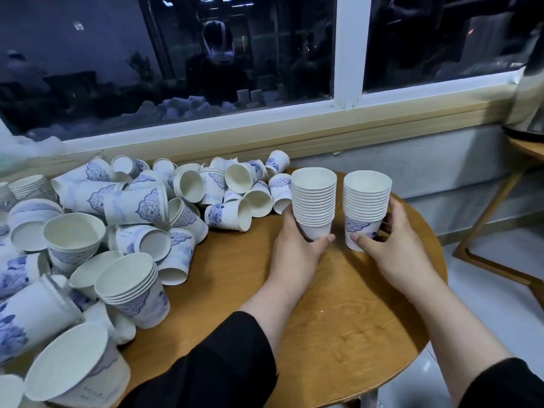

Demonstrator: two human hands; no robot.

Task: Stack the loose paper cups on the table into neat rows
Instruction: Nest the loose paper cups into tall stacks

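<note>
Two upright stacks of white paper cups with blue prints stand side by side at the far right of the round wooden table [338, 304]. My left hand [297, 242] grips the base of the left stack [314, 198]. My right hand [391, 245] grips the base of the right stack [366, 201], thumb in front and fingers behind. A heap of loose cups [141, 210] covers the table's left half, many lying on their sides. A short stack of several nested cups [132, 287] stands upright at the heap's near edge.
A window sill [294, 134] and dark window run behind the table. A second wooden table [527, 145] with a dark base on it stands at the right, above a light floor. Bare wood lies between my forearms.
</note>
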